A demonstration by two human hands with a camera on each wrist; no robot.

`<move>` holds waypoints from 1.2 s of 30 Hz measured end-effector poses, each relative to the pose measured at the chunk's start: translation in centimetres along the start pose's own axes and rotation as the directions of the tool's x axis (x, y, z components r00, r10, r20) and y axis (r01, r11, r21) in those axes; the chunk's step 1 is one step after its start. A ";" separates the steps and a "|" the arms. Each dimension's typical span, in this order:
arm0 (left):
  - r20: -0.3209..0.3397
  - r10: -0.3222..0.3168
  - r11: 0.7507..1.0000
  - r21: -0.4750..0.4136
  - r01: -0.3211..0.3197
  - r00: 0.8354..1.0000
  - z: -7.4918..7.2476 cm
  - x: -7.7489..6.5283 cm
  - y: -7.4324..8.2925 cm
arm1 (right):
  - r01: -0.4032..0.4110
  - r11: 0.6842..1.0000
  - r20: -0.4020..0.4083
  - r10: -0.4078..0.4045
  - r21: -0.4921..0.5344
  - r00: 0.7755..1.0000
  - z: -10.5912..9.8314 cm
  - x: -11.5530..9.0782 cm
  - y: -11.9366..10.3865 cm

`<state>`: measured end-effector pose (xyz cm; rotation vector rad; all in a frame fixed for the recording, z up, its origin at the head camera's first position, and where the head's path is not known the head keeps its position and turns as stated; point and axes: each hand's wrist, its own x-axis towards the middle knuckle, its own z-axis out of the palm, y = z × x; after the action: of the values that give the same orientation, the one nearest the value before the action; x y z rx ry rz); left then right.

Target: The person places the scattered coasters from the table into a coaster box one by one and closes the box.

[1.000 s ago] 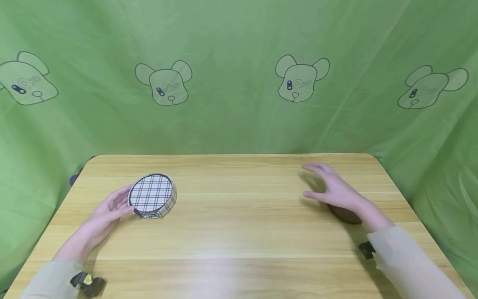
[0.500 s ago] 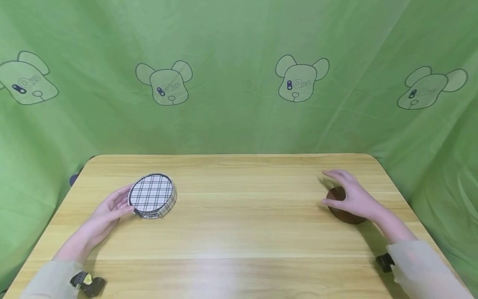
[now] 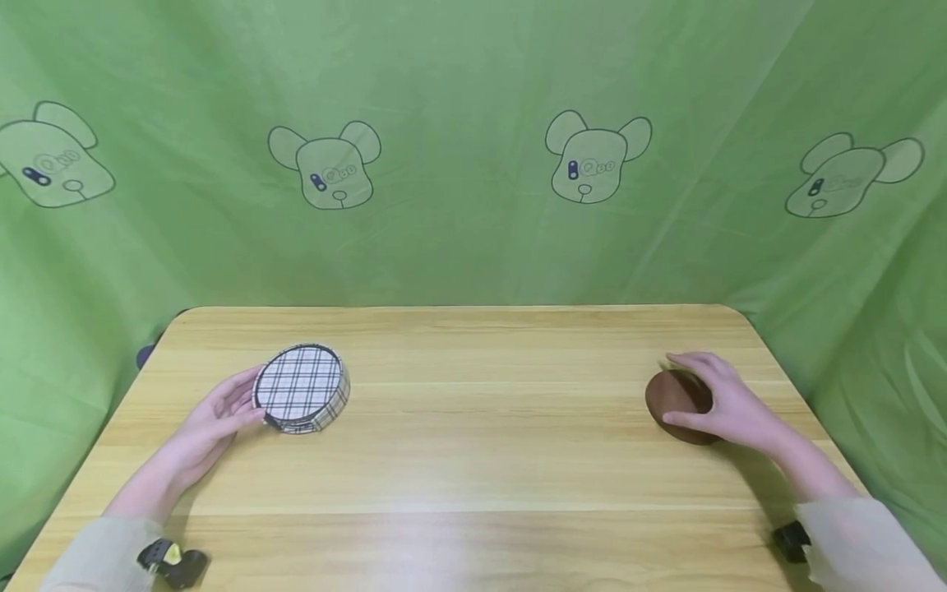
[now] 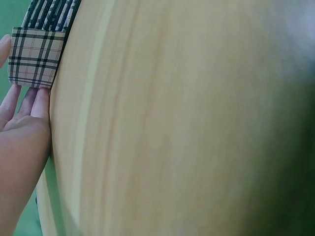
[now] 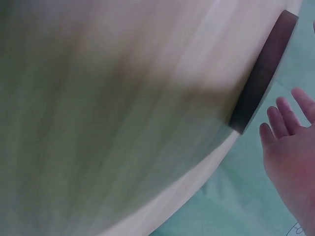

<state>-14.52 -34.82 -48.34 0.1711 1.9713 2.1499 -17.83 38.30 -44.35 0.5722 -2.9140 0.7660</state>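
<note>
A round case in black-and-white plaid (image 3: 299, 382) with a dark rim is on the left part of the wooden table. My left hand (image 3: 203, 427) holds it from the left, thumb at the near edge and fingers along its side. In the left wrist view, a plaid side band of the case (image 4: 35, 56) and dark slatted layers show above the fingers. To the right lies a flat brown disc (image 3: 666, 395). Over it hovers my right hand (image 3: 728, 411), thumb and fingers spread apart. The right wrist view shows a gap between the fingers and the disc (image 5: 264, 73).
The light wooden table (image 3: 473, 460) has rounded far corners. Green curtains (image 3: 459, 247) with printed bear heads hang behind it and at both sides. A small dark device (image 3: 173, 563) is strapped at the left cuff, another (image 3: 792, 543) at the right.
My right hand has moved right and nearer to me, now over the brown disc, more of which shows. My left hand and the plaid case have stayed in place.
</note>
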 end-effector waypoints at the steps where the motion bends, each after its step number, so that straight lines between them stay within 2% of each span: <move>1: 0.000 0.002 1.000 -0.004 -0.002 1.000 0.0 0.0 0.0 | -0.002 1.000 -0.004 0.002 -0.001 1.000 0.0 -0.2 0.1; 15: 0.006 0.001 1.000 -0.011 -0.001 1.000 0.0 0.0 0.0 | -0.036 0.999 0.039 0.037 -0.028 0.999 -0.2 -1.6 0.9; 21: 0.015 0.015 1.000 -0.010 -0.015 1.000 0.2 -0.1 0.0 | -0.039 0.999 0.045 0.041 -0.034 0.998 -0.2 -1.7 1.1; 28: 0.014 -0.005 1.000 0.001 0.005 1.000 0.1 -0.2 0.0 | -0.041 0.999 0.064 0.043 -0.031 0.997 0.0 -1.7 1.4; 36: 0.019 0.004 1.000 -0.003 -0.004 1.000 0.1 -0.1 0.0 | -0.058 0.998 0.089 0.060 -0.026 0.994 0.0 -1.6 1.6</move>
<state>-14.35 -34.71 -48.31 0.1943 1.9585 2.1458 -16.93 40.11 -45.32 0.5343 -3.0308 0.7296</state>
